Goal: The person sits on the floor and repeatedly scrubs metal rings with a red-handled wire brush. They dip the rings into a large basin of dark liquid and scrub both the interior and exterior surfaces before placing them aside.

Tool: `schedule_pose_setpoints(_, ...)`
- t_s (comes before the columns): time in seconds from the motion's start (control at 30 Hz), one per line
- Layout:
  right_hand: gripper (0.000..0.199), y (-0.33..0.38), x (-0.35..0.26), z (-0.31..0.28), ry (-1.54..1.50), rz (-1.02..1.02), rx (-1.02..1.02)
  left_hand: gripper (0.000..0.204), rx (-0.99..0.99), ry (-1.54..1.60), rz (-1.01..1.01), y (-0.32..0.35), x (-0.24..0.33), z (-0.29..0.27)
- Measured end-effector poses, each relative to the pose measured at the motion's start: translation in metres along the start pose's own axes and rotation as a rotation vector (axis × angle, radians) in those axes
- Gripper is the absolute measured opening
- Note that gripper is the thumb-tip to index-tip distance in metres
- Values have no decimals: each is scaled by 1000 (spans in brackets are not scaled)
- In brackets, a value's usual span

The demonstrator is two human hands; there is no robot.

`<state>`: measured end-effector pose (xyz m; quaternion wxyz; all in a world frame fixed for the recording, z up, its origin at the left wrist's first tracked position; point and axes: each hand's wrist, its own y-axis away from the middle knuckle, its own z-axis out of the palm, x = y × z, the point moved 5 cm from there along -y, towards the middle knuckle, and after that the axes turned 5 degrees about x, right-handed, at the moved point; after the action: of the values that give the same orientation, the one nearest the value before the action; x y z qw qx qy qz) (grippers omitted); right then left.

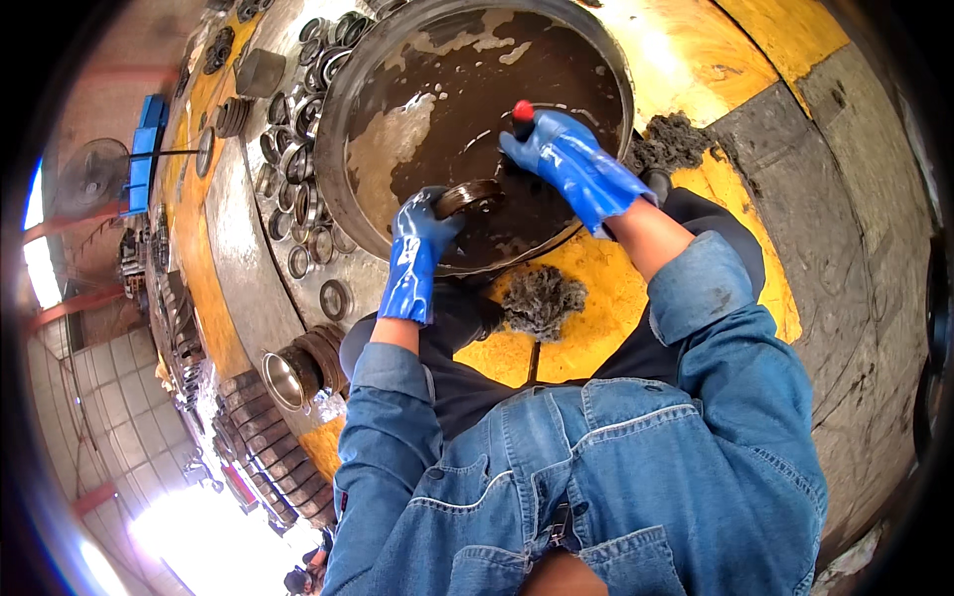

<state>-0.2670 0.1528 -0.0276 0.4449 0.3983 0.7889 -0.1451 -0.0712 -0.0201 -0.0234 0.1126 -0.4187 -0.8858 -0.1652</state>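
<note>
Over a wide round basin (333,159) of dark, murky liquid, both my hands wear wet blue rubber gloves. My left hand (421,226) is closed on the near side of a wet brown metal ring (469,196), held tilted just above the liquid or touching it; I cannot tell which. To the right and farther off, my right hand (571,159) is wrapped round a tool with a red and black handle (523,113). The red end points up and away from me, and the tool's working end is hidden. Pale foam patches float on the liquid.
Many metal rings (298,164) lie left of the basin, with one ring (335,299) nearer me. A shiny metal cup-shaped part (288,379) sits by my left knee. Grey fibrous wads lie between my legs (542,301) and right of the basin (674,142).
</note>
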Motion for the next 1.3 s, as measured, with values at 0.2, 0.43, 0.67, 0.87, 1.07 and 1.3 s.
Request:
schedule_pose_setpoints(0.2, 39, 22, -82, 32, -226, -215, -256, 48, -21, 160, -28, 3, -37, 15)
schedule_pose_setpoints(0.43, 40, 3, -18, 31, 50, -187, -67, 51, 11, 150, -86, -6, -34, 20)
schedule_pose_setpoints(0.67, 31, 14, -62, 14, -220, -307, -56, 53, 33, 181, -47, -3, -38, 15)
schedule_pose_setpoints(0.87, 36, 27, -60, 38, -16, -450, -99, 52, -8, 144, -120, -5, -42, 23)
schedule_pose_setpoints(1.07, 41, 6, -14, 13, 217, -238, -75, 54, -43, 165, -178, 3, -32, 8)
schedule_pose_setpoints(1.3, 41, -18, 1, 24, 351, 134, -124, 56, -5, 136, -123, 4, -24, 2)
